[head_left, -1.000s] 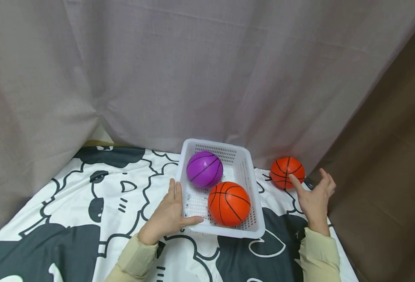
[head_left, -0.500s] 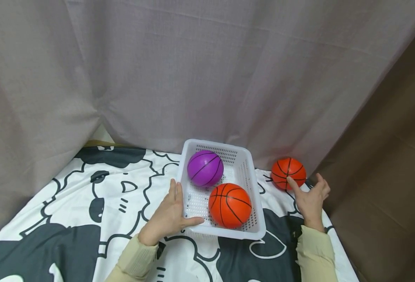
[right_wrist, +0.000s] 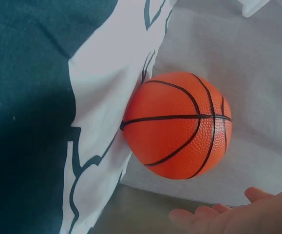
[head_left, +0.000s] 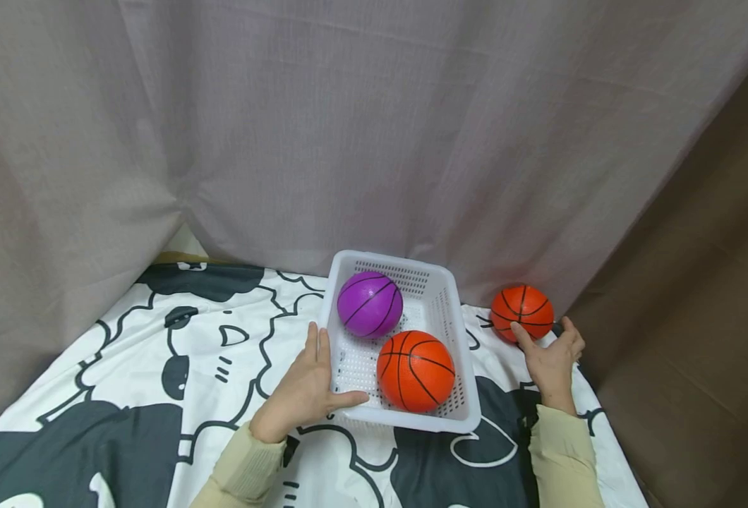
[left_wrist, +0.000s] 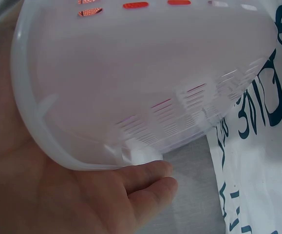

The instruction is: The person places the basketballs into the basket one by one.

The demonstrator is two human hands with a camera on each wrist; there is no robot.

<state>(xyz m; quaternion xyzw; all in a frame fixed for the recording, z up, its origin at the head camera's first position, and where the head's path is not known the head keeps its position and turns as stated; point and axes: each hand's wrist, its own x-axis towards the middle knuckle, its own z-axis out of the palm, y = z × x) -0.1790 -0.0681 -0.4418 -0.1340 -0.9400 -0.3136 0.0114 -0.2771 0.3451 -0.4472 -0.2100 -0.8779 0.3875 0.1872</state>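
In the head view, my left hand [head_left: 304,391] rests against the near left corner of a white plastic basket [head_left: 467,381]. Its fingers lie straight along the outside wall, and the thumb reaches over the rim. Inside the basket are a purple ball [head_left: 370,305] and an orange basketball [head_left: 415,371]. A smaller orange basketball [head_left: 522,314] sits to the basket's right, by the curtain. My right hand [head_left: 552,360] is spread just in front and to the right of that ball. In the right wrist view, a gap shows between its fingers [right_wrist: 214,217] and the small basketball [right_wrist: 179,126].
A white and dark grey patterned cloth [head_left: 215,367] covers the surface below. Behind it hangs a grey curtain [head_left: 374,141], close to the basket's far side and the small ball. A brown curtain [head_left: 691,339] hangs along the right edge.
My right hand has shifted left, closer to the small basketball, and its fingers have come down. The left hand and basket stay in place, apart from a slight shift of the view.
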